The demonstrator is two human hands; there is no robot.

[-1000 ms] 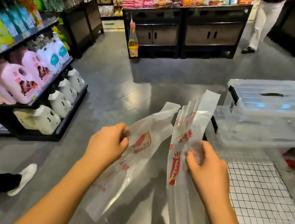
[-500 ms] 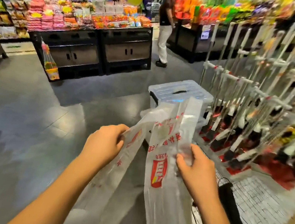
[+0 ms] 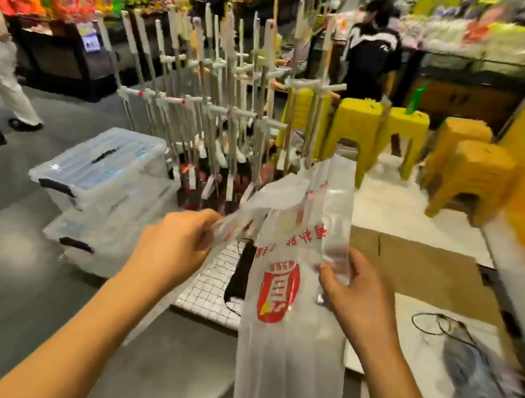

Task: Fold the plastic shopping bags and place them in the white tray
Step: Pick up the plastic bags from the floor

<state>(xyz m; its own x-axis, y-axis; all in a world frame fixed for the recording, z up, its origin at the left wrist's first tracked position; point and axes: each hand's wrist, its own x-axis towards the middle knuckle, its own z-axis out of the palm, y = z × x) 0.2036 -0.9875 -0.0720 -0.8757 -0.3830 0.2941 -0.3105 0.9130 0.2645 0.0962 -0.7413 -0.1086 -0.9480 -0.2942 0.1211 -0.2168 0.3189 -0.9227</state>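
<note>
I hold clear plastic shopping bags with red print in front of me. My right hand [image 3: 355, 292] pinches the upper edge of one bag [image 3: 281, 327], which hangs straight down with a red logo facing me. My left hand [image 3: 176, 247] grips a second bag [image 3: 243, 220] by its upper part; most of it trails behind the first bag and my arm. The frame is blurred. No white tray can be made out for certain; a white gridded surface [image 3: 212, 281] lies low between my hands.
Two stacked clear lidded storage boxes [image 3: 99, 171] stand on the floor at left. A rack of white-handled mops [image 3: 212, 114] is straight ahead, yellow stools [image 3: 403, 139] behind it. Cardboard [image 3: 416, 269] and cables [image 3: 442, 322] lie at right. People stand at left and behind.
My view has swung to the right: the shelves of bottles left the frame, the mop rack and yellow stools came in. Both hands keep their grip and have moved closer together.
</note>
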